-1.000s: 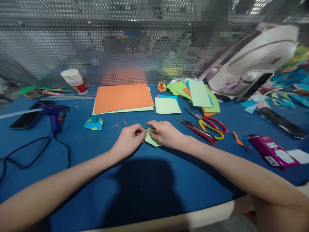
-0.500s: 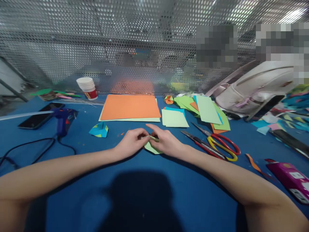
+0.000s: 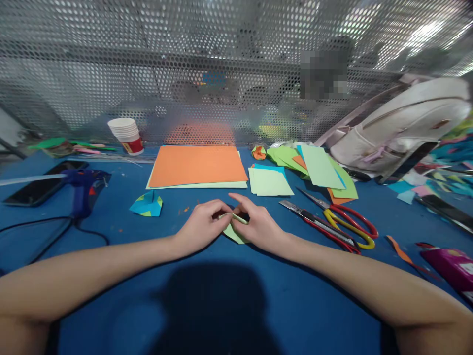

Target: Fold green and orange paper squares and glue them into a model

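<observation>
A small piece of pale green paper (image 3: 236,235) with a folded edge is held low over the blue table (image 3: 314,301). My left hand (image 3: 204,223) pinches its left side between thumb and fingers. From the right, my right hand (image 3: 258,222) grips the same paper, with the index finger raised and pointing forward. The fingers hide part of the fold. Just beyond my hands lies a stack of pale green square sheets (image 3: 270,182). To the left sits a folded blue and green paper piece (image 3: 147,204).
Orange sheets (image 3: 197,166) lie behind my hands. Scissors (image 3: 343,217) and a utility knife (image 3: 318,227) are at the right, near a purple pouch (image 3: 449,266). At the left are a glue gun (image 3: 83,192), a phone (image 3: 35,187) and paper cups (image 3: 126,135). A backpack (image 3: 402,125) stands back right.
Both hands keep hold of the green paper, with the fingers shifted slightly along its fold. The view has moved a little, so surrounding things sit slightly farther outward.
</observation>
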`<state>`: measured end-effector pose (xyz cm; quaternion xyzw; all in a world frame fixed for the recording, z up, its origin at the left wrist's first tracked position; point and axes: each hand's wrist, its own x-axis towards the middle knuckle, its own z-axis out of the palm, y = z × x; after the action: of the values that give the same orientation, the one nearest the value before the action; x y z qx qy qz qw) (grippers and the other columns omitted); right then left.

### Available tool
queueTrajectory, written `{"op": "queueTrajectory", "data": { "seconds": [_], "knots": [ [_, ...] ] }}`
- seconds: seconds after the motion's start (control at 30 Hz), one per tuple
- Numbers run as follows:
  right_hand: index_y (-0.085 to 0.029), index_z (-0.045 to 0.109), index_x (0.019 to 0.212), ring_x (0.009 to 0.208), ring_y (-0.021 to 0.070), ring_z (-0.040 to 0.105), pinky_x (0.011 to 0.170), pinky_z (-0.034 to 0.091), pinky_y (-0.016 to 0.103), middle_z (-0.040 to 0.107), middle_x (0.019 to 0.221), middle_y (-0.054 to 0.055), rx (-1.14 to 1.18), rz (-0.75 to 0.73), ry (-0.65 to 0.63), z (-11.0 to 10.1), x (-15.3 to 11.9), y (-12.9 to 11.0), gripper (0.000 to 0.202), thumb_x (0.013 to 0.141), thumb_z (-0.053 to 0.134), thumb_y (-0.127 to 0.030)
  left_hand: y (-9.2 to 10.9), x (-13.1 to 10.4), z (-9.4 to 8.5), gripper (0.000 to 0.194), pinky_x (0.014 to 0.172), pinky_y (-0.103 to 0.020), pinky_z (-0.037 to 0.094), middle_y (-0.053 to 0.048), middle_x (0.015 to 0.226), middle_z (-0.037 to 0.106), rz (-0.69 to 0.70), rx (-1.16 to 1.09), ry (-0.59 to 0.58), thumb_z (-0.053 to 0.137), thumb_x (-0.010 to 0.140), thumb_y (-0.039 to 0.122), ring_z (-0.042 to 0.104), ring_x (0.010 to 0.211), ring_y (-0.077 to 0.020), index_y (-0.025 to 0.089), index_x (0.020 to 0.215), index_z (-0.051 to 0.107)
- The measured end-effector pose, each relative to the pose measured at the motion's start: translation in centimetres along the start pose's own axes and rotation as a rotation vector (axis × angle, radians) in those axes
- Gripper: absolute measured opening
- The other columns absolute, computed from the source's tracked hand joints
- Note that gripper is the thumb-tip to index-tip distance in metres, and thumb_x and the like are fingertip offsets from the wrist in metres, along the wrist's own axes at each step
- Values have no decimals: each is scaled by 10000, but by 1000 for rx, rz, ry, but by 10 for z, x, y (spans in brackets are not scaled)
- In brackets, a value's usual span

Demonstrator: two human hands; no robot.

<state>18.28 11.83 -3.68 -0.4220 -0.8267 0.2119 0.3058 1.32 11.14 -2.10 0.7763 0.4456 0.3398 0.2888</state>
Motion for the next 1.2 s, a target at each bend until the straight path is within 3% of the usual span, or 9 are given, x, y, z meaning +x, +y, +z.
{"op": "queueTrajectory", "data": {
  "seconds": [0.2,0.4,0.6,0.8,0.9,1.2],
  "knots": [
    [-141,434,1285,841,223,636,757,482,365,687,939,97,-213,-80,30,5,-3,4,491,808,510,-228,-1,-1,2,106,578,-206,405,15,743,621,45,40,-12,542,748,126,517,626,-98,180,784,625],
    [-104,421,1294,785,229,634,711,473,349,696,916,114,-357,-145,50,5,-5,4,487,828,491,-228,-1,-5,3,85,546,-207,397,19,710,603,23,56,58,541,758,158,500,584,-95,175,818,599],
    [-90,443,1263,692,197,616,681,451,321,691,779,80,-379,-192,75,4,-7,1,443,833,473,-193,2,-8,0,162,616,-229,405,5,677,574,106,79,88,495,829,173,519,637,-109,169,685,568],
    [-89,413,1295,748,213,625,701,453,334,695,880,108,-376,-174,47,2,-7,-3,484,830,484,-202,2,-7,2,97,624,-237,416,-15,752,614,170,117,64,517,831,190,546,680,-124,178,777,597],
    [-70,423,1291,763,219,627,703,452,334,693,890,120,-376,-175,31,0,-7,-7,482,834,496,-206,2,-8,2,154,662,-238,424,-12,740,610,224,121,62,473,857,173,549,706,-123,180,746,580],
    [-90,426,1297,761,200,624,707,456,309,694,872,91,-374,-113,-3,-8,-5,-7,488,829,514,-197,7,-13,0,79,584,-227,417,6,722,559,108,146,65,533,796,197,515,605,-108,170,863,563]
  ]
}}
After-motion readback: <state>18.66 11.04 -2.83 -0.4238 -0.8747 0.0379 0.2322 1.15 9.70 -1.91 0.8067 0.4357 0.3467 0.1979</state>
